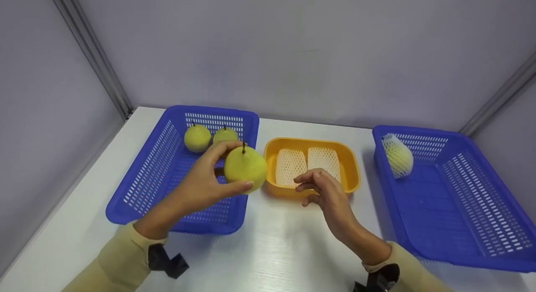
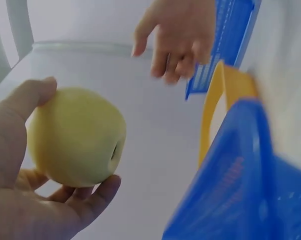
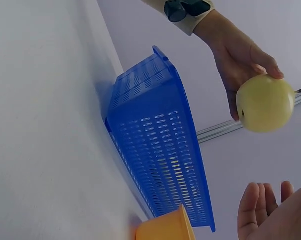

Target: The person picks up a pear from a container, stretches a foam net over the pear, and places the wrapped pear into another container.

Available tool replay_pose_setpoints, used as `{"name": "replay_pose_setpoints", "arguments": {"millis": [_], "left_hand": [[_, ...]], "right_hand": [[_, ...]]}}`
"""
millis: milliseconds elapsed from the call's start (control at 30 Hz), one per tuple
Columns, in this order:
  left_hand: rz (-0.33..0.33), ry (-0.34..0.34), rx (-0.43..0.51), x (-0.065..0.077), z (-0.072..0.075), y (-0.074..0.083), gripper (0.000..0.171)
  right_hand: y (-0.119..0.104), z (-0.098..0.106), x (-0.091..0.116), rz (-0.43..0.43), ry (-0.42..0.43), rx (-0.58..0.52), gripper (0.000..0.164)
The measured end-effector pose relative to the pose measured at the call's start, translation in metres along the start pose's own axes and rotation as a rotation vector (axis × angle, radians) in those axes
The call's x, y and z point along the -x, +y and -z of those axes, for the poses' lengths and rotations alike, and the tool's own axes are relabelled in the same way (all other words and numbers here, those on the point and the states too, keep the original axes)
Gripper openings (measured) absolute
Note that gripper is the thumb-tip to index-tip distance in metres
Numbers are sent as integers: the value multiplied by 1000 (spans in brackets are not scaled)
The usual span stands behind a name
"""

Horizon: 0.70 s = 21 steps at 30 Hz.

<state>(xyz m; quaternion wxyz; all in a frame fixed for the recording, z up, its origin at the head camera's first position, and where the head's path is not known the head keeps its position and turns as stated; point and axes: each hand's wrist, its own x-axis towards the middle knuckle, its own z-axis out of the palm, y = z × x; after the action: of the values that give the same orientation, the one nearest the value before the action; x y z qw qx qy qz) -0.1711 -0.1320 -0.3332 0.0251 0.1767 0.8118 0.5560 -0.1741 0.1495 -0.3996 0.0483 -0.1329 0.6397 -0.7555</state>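
Observation:
My left hand (image 1: 205, 174) grips a yellow-green pear (image 1: 246, 168) with its stem up, held above the right edge of the left blue basket (image 1: 115, 206). In the left wrist view the thumb and fingers wrap the pear (image 2: 78, 137) from either side. My right hand (image 1: 328, 200) hovers at the front rim of the orange tub (image 1: 356, 174), fingers loosely bent and nothing in them. Inside that tub lie two white foam net sleeves (image 1: 290, 167). Two more pears (image 1: 197, 138) sit at the back of the left basket, one partly hidden by my left hand.
A second blue basket (image 1: 439, 212) stands at the right, with a pear in a foam net (image 1: 398, 156) in its back left corner. The white table (image 1: 272, 250) meets a pale wall (image 1: 310, 61) behind the containers.

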Motion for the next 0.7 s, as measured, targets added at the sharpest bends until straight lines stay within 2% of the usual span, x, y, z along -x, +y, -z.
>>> {"name": "replay_pose_setpoints", "arguments": {"millis": [200,400,567,700], "left_hand": [[-25,12,130,9,-37,1,76],[-85,5,145,11,-67,3,72],[-111,-24,144,11,-84,1,71],[-119,-36,161,9,-92,-2,71]], "right_hand": [[1,-2,0,92,-15,-31,37],[-2,-10,4,174,-86,-52,49],[-7,-18,12,176,-132,-38,61],[-9,-21,18,200,-187,-9,67]]}}
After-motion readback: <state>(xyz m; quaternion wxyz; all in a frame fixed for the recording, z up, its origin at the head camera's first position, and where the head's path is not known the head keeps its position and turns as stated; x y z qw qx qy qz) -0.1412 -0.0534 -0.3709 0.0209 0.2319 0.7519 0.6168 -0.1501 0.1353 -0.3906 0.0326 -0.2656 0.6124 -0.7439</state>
